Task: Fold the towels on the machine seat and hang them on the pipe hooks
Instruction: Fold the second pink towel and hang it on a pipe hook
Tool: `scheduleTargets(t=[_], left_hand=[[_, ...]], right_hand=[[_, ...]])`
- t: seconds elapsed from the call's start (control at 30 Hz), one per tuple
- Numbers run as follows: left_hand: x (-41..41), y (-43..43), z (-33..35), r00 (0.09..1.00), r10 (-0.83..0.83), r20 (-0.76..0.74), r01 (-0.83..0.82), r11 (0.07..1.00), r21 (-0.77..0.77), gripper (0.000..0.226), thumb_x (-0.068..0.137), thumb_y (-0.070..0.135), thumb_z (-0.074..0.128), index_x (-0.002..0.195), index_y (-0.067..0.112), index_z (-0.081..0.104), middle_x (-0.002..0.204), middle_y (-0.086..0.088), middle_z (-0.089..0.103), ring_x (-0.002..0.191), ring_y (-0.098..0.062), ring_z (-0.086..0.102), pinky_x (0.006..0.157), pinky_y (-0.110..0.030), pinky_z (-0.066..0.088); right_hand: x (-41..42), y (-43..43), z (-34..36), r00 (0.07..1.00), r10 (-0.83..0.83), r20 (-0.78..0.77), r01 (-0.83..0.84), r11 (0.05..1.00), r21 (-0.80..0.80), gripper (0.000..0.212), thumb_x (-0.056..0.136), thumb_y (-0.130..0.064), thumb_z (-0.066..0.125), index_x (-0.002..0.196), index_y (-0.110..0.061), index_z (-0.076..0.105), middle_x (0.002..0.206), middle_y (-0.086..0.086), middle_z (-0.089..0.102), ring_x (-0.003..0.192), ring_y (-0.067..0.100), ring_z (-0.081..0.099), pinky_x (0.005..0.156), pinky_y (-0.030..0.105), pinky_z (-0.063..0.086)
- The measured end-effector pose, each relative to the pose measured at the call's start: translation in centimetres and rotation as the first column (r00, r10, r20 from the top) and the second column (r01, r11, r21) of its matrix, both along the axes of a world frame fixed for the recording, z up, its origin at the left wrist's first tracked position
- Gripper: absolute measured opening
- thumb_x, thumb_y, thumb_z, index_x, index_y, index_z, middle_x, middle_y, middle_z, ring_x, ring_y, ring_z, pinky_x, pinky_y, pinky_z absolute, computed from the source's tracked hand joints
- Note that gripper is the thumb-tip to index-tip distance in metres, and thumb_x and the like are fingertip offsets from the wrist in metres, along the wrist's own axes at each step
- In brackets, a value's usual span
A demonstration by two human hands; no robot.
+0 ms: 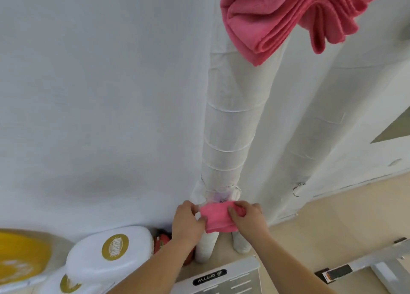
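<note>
Closest to us, our forearms reach over a grey machine plate (244,271) toward the foot of a wrapped pipe (228,138). Our left hand (188,220) pinches the left edge of a small pink towel (218,218), and our right hand (248,218) curls its fingers round the right edge. Together they hold it folded against the pipe, low down. We cannot tell whether it has caught on a hook.

A bigger pink towel (277,20) hangs folded high on the same pipe, so we judge one hanging done and a second in progress. A wire hook (297,189) on the neighbouring pipe (310,138) is bare. The seat is out of view, so we cannot say how many towels remain.

At lower left a white tub (111,253) has its lid on, beside a yellow lid (20,256). Their contents are hidden.
</note>
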State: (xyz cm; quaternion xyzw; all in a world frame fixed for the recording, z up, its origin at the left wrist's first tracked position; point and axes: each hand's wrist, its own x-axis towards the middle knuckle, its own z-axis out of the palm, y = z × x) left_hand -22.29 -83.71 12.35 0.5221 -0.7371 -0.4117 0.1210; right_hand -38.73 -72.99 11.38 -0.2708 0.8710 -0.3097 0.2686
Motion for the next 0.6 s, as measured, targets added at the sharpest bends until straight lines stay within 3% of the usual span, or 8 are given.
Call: scheduleTargets(t=[0.1,0.2,0.37,0.5,0.6], left_hand=[[-0.3,0.6,-0.7,0.958,-0.276,0.078,0.286,0.918,-0.276,0.011,0.088,0.013,0.063,0.096,0.021,0.062,0.106,0.006,0.056,0.094,-0.014,0.054,0.081,-0.030,0.051],[-0.7,0.9,-1.4,0.853,-0.490,0.180,0.522,0.789,-0.325,0.025,0.089,0.016,0.057,0.111,0.017,0.070,0.124,0.004,0.063,0.110,-0.019,0.056,0.093,-0.036,0.052],[0.1,1.9,-1.2,0.823,-0.530,0.206,0.564,0.805,-0.183,0.055,0.094,0.006,0.046,0.147,0.024,0.050,0.161,0.007,0.037,0.140,-0.018,0.047,0.116,-0.026,0.037],[0.1,2.7,-1.3,0.822,-0.536,0.193,0.561,0.821,-0.108,0.075,0.090,0.006,0.046,0.159,0.030,0.029,0.168,0.012,0.021,0.148,-0.010,0.036,0.120,-0.020,0.030],[-0.3,2.9,-1.4,0.825,-0.539,0.167,0.553,0.832,-0.047,0.072,0.092,0.010,0.047,0.158,0.030,0.029,0.166,0.011,0.026,0.147,-0.013,0.039,0.121,-0.023,0.030]], right_hand=[[-0.2,-0.3,0.3,0.952,0.072,-0.297,-0.060,0.997,0.048,0.027,0.089,-0.048,0.063,0.110,-0.032,0.069,0.110,-0.006,0.044,0.108,0.019,0.051,0.086,0.034,0.052],[-0.1,-0.8,0.5,0.856,0.211,-0.472,-0.213,0.976,0.050,0.015,0.089,-0.036,0.066,0.099,-0.033,0.077,0.098,-0.010,0.051,0.102,0.019,0.053,0.081,0.030,0.048],[-0.2,-0.2,0.0,0.956,0.210,-0.206,-0.216,0.976,-0.006,0.024,0.097,-0.027,0.059,0.111,-0.030,0.078,0.101,-0.007,0.069,0.095,0.015,0.065,0.076,0.022,0.047],[-0.7,0.2,0.4,0.982,0.169,0.090,-0.171,0.985,0.009,0.035,0.100,-0.021,0.047,0.123,-0.029,0.073,0.104,-0.008,0.070,0.097,0.013,0.062,0.075,0.021,0.045],[-0.6,0.7,0.5,0.960,0.142,0.241,-0.141,0.990,-0.021,0.040,0.101,-0.017,0.043,0.133,-0.024,0.067,0.114,-0.005,0.069,0.106,0.015,0.061,0.080,0.020,0.044]])
